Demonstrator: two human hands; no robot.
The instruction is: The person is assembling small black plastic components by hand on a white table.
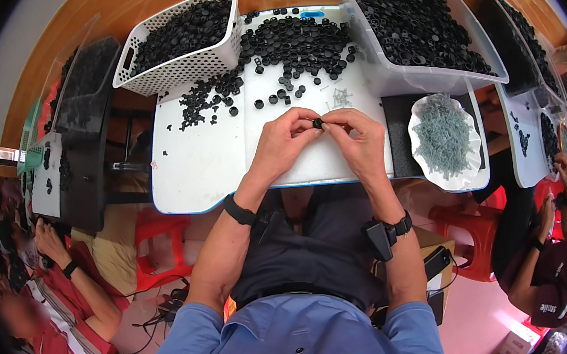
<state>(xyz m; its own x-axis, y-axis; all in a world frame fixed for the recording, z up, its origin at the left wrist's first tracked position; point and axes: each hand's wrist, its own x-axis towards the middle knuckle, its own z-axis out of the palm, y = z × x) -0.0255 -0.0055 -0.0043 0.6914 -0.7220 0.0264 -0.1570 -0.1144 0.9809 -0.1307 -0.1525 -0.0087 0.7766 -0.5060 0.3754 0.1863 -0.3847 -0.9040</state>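
Observation:
My left hand (285,140) and my right hand (358,143) meet over the middle of the white table (201,168). Between their fingertips is a small round black plastic part (317,122), pinched from both sides. Fingers cover much of it, so its exact kind cannot be made out. Just beyond the hands lies a little group of clear, thin pins (339,98). Farther back spreads a heap of black round caps (297,44), with a few loose ones close to my left hand. Smaller black pieces (198,104) are scattered to the left.
A white perforated basket (170,72) of black parts stands back left. At back right is a clear bin (411,80) full of black rings. A white scalloped dish (416,153) of greenish clear pins rests on a black mat (394,112). Other people work at both sides.

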